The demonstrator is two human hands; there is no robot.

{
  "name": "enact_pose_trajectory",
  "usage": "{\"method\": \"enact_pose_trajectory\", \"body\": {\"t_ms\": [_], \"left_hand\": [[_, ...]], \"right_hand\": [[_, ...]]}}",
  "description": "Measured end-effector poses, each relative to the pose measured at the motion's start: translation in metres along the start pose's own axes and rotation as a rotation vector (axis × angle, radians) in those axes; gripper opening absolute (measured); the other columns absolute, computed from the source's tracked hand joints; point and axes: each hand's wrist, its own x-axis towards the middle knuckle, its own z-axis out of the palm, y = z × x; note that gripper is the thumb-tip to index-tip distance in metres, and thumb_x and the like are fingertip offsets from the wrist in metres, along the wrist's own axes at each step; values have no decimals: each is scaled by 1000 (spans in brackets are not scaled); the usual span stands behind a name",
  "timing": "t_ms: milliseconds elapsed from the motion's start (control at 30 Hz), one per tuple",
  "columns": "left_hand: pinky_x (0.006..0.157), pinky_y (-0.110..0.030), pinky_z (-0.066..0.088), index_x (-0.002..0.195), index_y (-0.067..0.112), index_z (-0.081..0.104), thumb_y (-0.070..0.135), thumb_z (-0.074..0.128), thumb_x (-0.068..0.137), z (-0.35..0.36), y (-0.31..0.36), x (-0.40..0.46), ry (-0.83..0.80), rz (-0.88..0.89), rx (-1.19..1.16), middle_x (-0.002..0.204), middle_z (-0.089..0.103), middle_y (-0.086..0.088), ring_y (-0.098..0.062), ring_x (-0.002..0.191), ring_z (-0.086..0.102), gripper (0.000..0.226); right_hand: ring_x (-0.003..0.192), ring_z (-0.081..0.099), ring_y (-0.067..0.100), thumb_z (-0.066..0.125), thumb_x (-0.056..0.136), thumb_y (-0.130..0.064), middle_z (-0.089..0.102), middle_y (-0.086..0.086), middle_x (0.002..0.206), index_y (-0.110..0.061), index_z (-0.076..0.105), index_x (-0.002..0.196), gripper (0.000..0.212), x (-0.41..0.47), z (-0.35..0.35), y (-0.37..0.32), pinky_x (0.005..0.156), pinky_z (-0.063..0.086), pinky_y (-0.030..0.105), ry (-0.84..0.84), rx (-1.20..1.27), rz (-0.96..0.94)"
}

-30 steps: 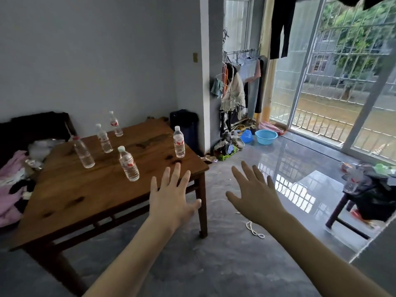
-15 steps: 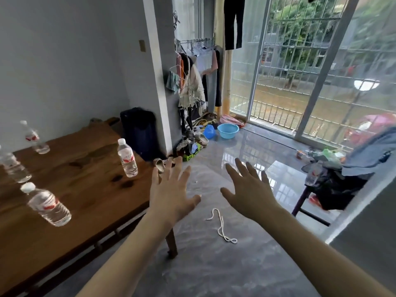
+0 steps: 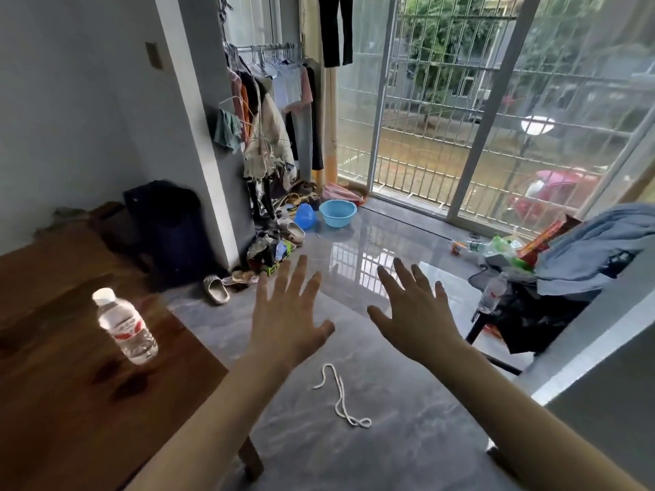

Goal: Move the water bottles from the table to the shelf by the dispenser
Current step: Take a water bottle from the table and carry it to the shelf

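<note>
One clear water bottle (image 3: 124, 326) with a white cap and red label stands upright near the right edge of the brown wooden table (image 3: 63, 402) at the lower left. My left hand (image 3: 289, 315) is held out flat with fingers spread, above the floor just right of the table, holding nothing. My right hand (image 3: 414, 310) is spread the same way beside it, also empty. Another clear bottle (image 3: 492, 294) stands at the cluttered dark stool on the right. No shelf or dispenser is in view.
A white cord (image 3: 342, 398) lies on the glossy grey floor below my hands. A slipper (image 3: 217, 288), a shoe pile, a blue basin (image 3: 337, 213) and a clothes rack (image 3: 269, 111) crowd the pillar. A dark stool (image 3: 528, 313) piled with clothes stands at right.
The view has swung to the right: the table slid to the left edge and all bottles but one left the frame. Both hands stay spread and empty in front of me.
</note>
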Motion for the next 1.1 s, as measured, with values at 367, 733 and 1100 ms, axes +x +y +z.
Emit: {"method": "enact_pose_trajectory", "body": {"t_ms": [367,733,1100], "left_hand": [[121,-51,-18,163,35,3,67,45,95,33,37,158,-28,-7,7,171,-21,1,-24,158,-18,87],[126,-55,-6,164,32,2,69,41,95,41,61,315,2,-175,39,173,-13,1,-23,160,-12,87],[125,-52,-9,163,36,5,67,42,96,54,-6,407,45,-412,-25,173,-12,4,-19,160,-11,83]], "right_hand": [[153,1,27,40,96,-58,0,2,167,-30,11,156,72,142,22,80,121,8,54,-22,17,3],[153,4,28,40,95,-61,4,2,167,-31,14,156,73,328,33,151,119,10,55,-48,-3,-114],[153,5,29,38,94,-61,7,2,167,-30,18,155,71,462,70,109,118,8,60,-38,6,-288]]}}
